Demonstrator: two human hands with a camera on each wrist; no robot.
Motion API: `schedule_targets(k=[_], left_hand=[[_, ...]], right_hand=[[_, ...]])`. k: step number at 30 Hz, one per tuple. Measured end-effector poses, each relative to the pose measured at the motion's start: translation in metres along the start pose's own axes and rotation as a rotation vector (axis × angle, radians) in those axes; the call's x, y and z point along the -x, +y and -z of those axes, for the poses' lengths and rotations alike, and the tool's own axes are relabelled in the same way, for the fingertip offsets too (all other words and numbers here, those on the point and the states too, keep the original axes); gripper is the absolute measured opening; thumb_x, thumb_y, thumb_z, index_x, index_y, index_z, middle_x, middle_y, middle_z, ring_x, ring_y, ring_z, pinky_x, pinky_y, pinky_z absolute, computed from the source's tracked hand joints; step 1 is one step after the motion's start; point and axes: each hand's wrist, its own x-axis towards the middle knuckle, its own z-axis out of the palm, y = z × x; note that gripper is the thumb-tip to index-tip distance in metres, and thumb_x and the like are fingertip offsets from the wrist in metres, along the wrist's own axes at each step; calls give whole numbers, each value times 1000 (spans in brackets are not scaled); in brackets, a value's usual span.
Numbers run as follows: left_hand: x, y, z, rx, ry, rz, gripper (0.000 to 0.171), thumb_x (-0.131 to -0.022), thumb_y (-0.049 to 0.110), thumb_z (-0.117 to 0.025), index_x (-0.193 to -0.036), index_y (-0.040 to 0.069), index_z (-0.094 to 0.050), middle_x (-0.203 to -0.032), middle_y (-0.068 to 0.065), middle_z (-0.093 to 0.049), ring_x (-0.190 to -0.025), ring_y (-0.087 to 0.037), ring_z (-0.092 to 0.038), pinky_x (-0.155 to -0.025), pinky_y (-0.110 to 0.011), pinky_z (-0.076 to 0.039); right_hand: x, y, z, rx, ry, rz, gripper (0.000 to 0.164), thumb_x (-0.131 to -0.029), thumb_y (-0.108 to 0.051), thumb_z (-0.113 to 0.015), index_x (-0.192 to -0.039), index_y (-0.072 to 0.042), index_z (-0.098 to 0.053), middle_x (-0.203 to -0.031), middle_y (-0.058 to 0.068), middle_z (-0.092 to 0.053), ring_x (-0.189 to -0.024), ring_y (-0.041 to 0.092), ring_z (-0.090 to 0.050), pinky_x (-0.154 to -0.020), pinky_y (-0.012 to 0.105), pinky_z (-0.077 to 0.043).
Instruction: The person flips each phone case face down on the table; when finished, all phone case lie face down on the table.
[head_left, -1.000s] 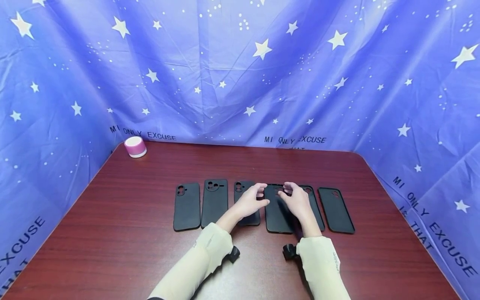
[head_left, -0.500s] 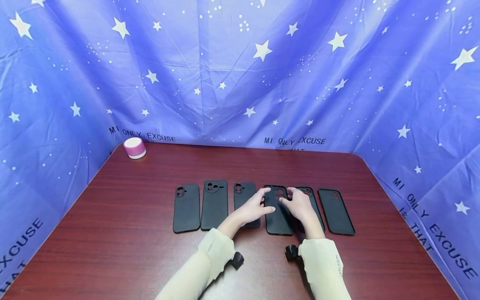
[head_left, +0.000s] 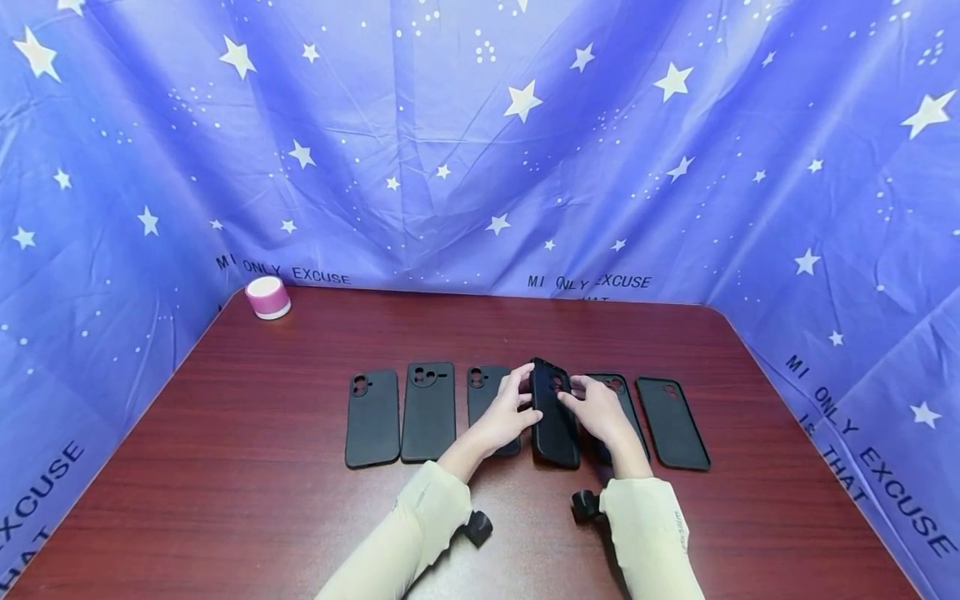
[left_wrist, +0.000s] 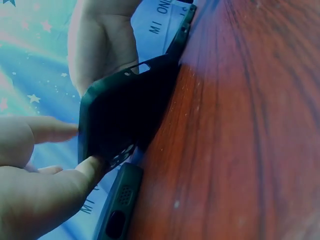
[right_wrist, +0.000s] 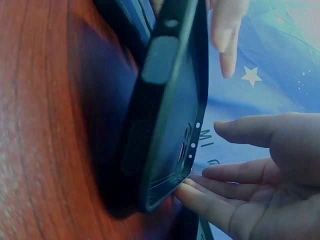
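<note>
A black phone case [head_left: 556, 433] stands tilted in the row on the table, its left long edge raised and its hollow inside turned up. My left hand [head_left: 504, 417] pinches that raised edge, the thumb [left_wrist: 90, 167] on the inside and a finger [left_wrist: 57, 129] against the outside. On the other side is my right hand [head_left: 600, 410]; a fingertip [right_wrist: 186, 192] touches the case's corner while its thumb [right_wrist: 237, 129] stays apart from it. Beneath my left hand lies a phone case [head_left: 487, 379] back up, and a phone case [head_left: 633, 408] is partly hidden under my right hand.
Further left lie two phone cases, back up: one with a wide camera ring [head_left: 430, 417] and an outermost one [head_left: 373, 425]. At the right end another phone case [head_left: 675, 425] shows its inside. A pink and white round container [head_left: 268, 297] stands at the table's [head_left: 187, 467] far left corner.
My left hand has moved right onto the case's left edge and tilted it up from lying flat. The right hand has come down slightly and stays by its right side.
</note>
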Motion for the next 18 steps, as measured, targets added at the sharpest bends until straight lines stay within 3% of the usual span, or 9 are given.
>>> schedule_targets(k=[4, 10, 18], left_hand=[[-2, -1, -1, 62, 28, 0, 72, -90, -10, -54, -152, 10, -22, -152, -22, -24, -136, -40, -42, -110, -46, -42], [-1, 1, -1, 83, 42, 6, 70, -90, -10, -54, -151, 6, -22, -150, -26, -33, -137, -39, -41, -114, -46, -36], [0, 5, -1, 131, 48, -13, 65, -93, -8, -51, -150, 5, -23, -149, -24, -36, -135, -37, -44, -108, -45, -43]], right_hand=[[0, -1, -1, -4, 1, 2, 54, -99, -27, -54, -141, 5, -42, -137, 27, -54, -126, 38, -54, -103, 53, -45], [0, -4, -1, -13, 22, 15, 50, -98, -26, -55, -138, 4, -47, -134, 24, -57, -121, 36, -58, -99, 50, -48], [1, -4, 1, -150, -77, 6, 53, -100, -31, -51, -139, 4, -45, -137, 27, -53, -114, 34, -63, -92, 42, -55]])
